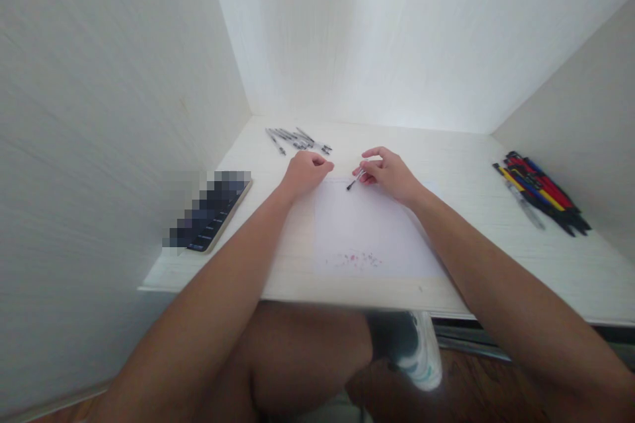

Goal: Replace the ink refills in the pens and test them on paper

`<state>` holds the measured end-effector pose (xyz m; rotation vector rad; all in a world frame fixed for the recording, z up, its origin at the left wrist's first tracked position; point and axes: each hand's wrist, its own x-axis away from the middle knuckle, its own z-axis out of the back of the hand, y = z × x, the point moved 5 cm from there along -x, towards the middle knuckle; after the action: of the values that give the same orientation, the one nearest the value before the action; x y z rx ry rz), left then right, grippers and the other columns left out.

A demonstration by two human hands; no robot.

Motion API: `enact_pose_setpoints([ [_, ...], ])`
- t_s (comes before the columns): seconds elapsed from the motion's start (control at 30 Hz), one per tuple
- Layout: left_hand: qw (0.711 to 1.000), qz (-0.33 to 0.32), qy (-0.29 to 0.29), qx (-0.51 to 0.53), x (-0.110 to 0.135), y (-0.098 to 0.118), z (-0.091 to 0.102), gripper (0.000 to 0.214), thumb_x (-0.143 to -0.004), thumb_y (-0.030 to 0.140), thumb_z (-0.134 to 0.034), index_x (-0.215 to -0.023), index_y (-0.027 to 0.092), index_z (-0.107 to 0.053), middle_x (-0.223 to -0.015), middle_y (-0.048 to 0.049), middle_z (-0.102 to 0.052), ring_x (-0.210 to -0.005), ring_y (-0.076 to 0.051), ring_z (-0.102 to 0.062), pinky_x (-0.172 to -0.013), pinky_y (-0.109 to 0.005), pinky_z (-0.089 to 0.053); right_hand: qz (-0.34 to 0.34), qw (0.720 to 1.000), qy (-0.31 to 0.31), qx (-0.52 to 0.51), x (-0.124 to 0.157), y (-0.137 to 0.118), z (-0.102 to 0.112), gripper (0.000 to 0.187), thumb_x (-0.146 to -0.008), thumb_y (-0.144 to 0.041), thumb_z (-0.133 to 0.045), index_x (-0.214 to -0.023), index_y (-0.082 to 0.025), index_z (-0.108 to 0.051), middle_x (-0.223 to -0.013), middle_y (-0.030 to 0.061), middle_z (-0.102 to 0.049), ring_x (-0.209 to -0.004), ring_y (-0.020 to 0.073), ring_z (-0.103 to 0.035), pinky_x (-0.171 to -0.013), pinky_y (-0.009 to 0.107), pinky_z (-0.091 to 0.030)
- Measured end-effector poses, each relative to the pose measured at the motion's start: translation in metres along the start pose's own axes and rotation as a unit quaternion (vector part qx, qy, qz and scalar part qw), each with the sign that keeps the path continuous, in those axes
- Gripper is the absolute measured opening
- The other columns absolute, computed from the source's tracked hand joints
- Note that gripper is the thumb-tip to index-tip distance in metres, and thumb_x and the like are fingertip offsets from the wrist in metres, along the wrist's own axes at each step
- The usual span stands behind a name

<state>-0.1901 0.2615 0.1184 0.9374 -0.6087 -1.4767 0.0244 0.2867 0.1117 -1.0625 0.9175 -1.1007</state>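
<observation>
Over the upper part of a white sheet of paper (367,225), my right hand (384,172) holds a slim clear pen (356,178) between thumb and fingers. The pen's black end points down and to the left. My left hand (307,173) is closed at the paper's top left corner, thumb pressed against the fingers. Whatever it may hold is too small or hidden to make out. Behind it lies a loose group of clear pens (297,139) with dark parts.
A phone (218,215), partly pixelated, lies at the left edge of the white desk (288,264). At the right is a pile of red, yellow, blue and black pens (543,192). Small dark and pinkish marks (354,258) show near the paper's lower edge. Pale panels enclose the desk.
</observation>
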Motion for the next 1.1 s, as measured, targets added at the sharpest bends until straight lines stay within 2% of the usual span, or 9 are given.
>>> enact_pose_setpoints([
  [0.23,1.000,-0.002,-0.010,-0.018,0.001,0.000,-0.002,0.024,-0.081,0.027,-0.067,-0.059,0.020,-0.061,-0.061,-0.0015,-0.059,-0.068,-0.018,-0.059,-0.061,-0.028,-0.045,0.023,1.000,0.006,0.014,0.003,-0.008,-0.001,0.009,-0.097,-0.016,-0.070,-0.097,-0.019,-0.061,-0.082,0.0065,-0.079,-0.065,0.0149,-0.070,-0.065,0.028,-0.056],
  [0.53,0.999,-0.003,-0.026,-0.035,0.004,0.003,-0.002,0.026,-0.081,0.024,-0.064,-0.056,0.019,-0.058,-0.061,-0.0014,-0.059,-0.065,-0.016,-0.055,-0.060,-0.028,-0.039,0.035,0.999,0.024,-0.025,0.002,-0.010,0.001,0.012,-0.097,-0.016,-0.069,-0.096,-0.020,-0.058,-0.083,0.0064,-0.078,-0.064,0.0152,-0.072,-0.067,0.032,-0.061],
  [0.7,0.998,-0.002,-0.038,-0.042,0.004,0.004,-0.003,0.025,-0.082,0.025,-0.061,-0.058,0.018,-0.058,-0.061,-0.0008,-0.057,-0.065,-0.015,-0.051,-0.061,-0.027,-0.035,0.039,0.999,0.034,-0.013,0.000,-0.009,0.003,0.011,-0.096,-0.017,-0.069,-0.096,-0.019,-0.059,-0.082,0.0058,-0.077,-0.063,0.0146,-0.071,-0.065,0.030,-0.061],
  [0.97,0.997,-0.003,-0.046,-0.065,0.004,0.006,-0.003,0.022,-0.083,0.025,-0.060,-0.063,0.017,-0.063,-0.065,-0.0010,-0.060,-0.070,-0.015,-0.055,-0.068,-0.027,-0.041,0.106,0.990,0.046,0.081,-0.001,-0.012,0.007,0.019,-0.094,-0.032,-0.072,-0.101,-0.020,-0.059,-0.085,0.0070,-0.078,-0.065,0.0158,-0.072,-0.062,0.030,-0.059],
  [1.1,0.997,-0.008,-0.043,-0.070,0.003,0.004,-0.004,0.022,-0.084,0.026,-0.060,-0.064,0.017,-0.064,-0.067,-0.0017,-0.061,-0.070,-0.016,-0.056,-0.070,-0.028,-0.043,0.150,0.978,0.042,0.136,0.002,-0.016,0.006,0.017,-0.095,-0.031,-0.067,-0.104,-0.020,-0.059,-0.085,0.0061,-0.078,-0.066,0.0154,-0.072,-0.065,0.030,-0.057],
])
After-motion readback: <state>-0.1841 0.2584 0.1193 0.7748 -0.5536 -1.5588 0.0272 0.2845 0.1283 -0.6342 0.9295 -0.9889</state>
